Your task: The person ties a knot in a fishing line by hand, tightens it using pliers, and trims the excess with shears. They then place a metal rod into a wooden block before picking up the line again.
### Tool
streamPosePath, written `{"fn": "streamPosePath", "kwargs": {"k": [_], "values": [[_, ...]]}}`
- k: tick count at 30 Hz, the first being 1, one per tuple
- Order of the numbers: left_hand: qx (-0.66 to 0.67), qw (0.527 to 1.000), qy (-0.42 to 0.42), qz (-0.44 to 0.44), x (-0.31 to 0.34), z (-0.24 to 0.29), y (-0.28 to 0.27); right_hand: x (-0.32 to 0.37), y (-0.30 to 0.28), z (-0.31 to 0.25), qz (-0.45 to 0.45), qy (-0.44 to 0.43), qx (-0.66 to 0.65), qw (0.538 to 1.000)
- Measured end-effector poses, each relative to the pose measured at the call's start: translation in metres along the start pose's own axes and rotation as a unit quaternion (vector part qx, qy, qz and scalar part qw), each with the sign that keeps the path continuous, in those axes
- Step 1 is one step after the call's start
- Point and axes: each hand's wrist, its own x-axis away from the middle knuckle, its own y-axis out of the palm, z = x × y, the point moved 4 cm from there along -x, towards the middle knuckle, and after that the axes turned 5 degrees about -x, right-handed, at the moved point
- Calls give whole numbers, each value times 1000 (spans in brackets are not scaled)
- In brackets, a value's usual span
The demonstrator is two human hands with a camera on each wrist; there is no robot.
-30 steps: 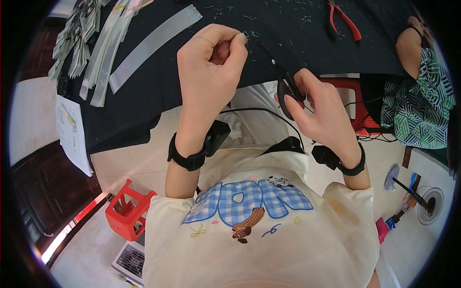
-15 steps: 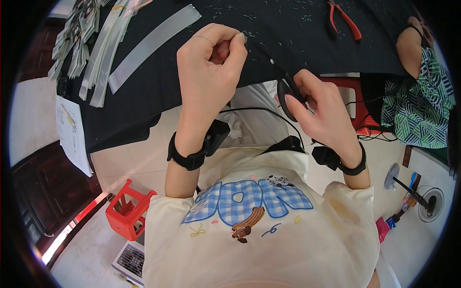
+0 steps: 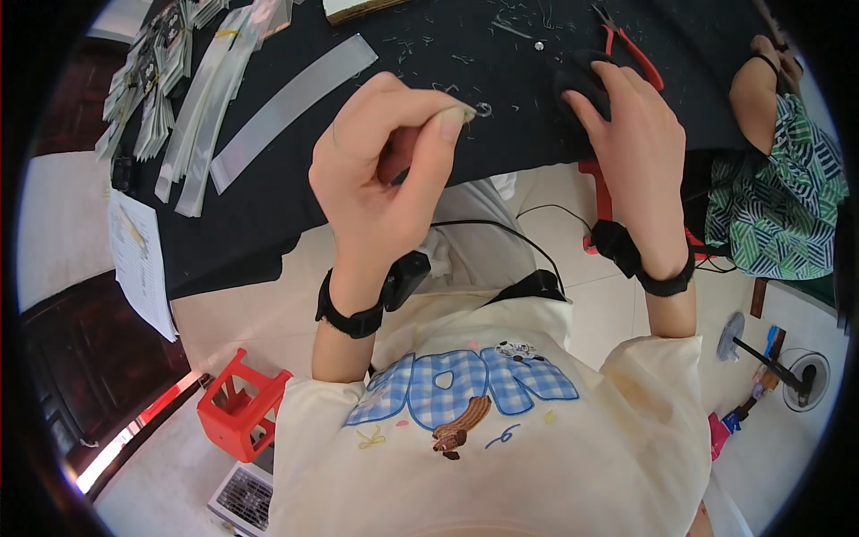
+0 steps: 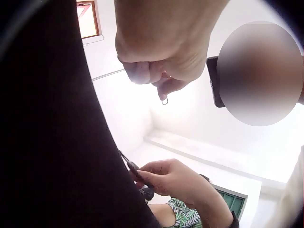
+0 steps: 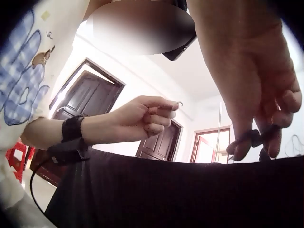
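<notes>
Our left hand [image 3: 385, 170] pinches a tiny, pale, thin loop [image 3: 484, 109] so lightly it could drop among wispy pale scraps [image 3: 461, 59], upper centre; our right hand [image 3: 640, 148] grips black-handled scissors [image 4: 133, 167].

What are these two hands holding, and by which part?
The left hand pinches a small loop by its edge; the right hand holds a black-handled tool by the handles.
</notes>
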Motion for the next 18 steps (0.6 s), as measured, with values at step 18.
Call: {"fn": "streamPosePath", "kwargs": {"k": [18], "values": [[-91, 987, 128, 25, -4, 37, -8, -20, 15, 19, -83, 16, -104, 991]]}}
